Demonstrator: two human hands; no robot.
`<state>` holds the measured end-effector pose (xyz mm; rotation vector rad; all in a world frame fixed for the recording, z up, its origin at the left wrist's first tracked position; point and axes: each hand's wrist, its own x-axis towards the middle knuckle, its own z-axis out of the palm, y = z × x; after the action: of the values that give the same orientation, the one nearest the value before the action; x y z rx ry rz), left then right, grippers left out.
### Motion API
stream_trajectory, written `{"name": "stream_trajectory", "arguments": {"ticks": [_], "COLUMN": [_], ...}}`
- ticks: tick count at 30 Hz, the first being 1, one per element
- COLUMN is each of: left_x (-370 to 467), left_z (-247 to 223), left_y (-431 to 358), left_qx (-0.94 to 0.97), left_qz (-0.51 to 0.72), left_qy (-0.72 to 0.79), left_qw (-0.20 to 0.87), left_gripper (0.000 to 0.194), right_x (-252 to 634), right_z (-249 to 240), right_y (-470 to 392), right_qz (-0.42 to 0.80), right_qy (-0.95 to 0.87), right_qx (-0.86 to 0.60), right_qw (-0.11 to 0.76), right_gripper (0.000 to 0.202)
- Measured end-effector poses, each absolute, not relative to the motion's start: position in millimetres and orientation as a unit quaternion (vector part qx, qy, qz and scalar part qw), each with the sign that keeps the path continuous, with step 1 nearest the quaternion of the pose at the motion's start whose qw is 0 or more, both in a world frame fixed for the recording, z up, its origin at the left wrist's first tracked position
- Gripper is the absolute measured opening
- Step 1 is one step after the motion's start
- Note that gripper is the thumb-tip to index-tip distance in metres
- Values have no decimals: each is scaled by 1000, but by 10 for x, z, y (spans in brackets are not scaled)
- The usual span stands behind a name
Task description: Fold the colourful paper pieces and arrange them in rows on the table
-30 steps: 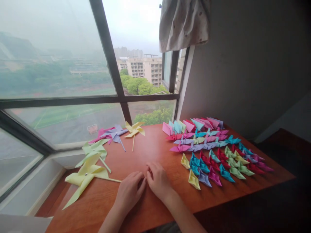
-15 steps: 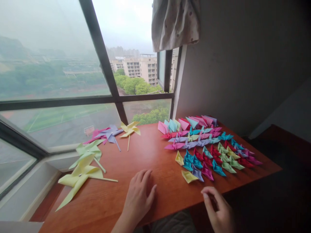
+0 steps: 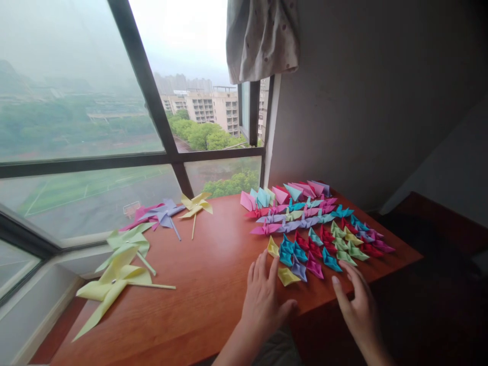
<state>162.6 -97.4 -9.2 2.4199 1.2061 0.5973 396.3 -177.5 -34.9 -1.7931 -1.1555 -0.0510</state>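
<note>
Boats of folded multicoloured paper (image 3: pixel 314 266), already shaped, stand grouped at near right; the nearest yellow paper boat (image 3: pixel 288 276) sits askew; my left hand (image 3: pixel 263 295) and right hand (image 3: pixel 357 305) flank them, fingers apart, empty.

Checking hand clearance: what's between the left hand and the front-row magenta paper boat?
Head view: going from the left hand to the magenta paper boat, first a yellow paper boat, then a purple paper boat.
</note>
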Motion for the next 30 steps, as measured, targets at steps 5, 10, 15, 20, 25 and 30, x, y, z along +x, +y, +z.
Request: {"name": "stream_trajectory", "arguments": {"ticks": [5,10,15,20,25,30], "left_x": [1819,1943,1978,1954,1955,1950], "left_z": [-105,-128,-108,-98,-94,-89], "left_y": [-900,-810,-762,-763,-766,-778], "left_qx": [852,853,861,864,861,861], "left_qz": [222,230,223,220,218,221], "left_qy": [434,429,417,412,417,414], "left_qw": [193,187,186,186,193,198], "left_gripper": [111,111,110,109,109,105], "right_x": [4047,4065,4048,4035,4069,4049], "right_z": [-317,-382,-435,-402,-330,-337], "right_y": [-1558,-1420,-1315,-1252,-1170,-1076], "right_qz": [-22,-16,-35,-28,-11,18], "right_qy": [-534,-560,-589,-598,-625,-652], "right_qx": [-716,-711,-700,-691,-670,-652], "right_qw": [448,425,402,406,401,387], "right_gripper": [46,43,40,35,39,43]}}
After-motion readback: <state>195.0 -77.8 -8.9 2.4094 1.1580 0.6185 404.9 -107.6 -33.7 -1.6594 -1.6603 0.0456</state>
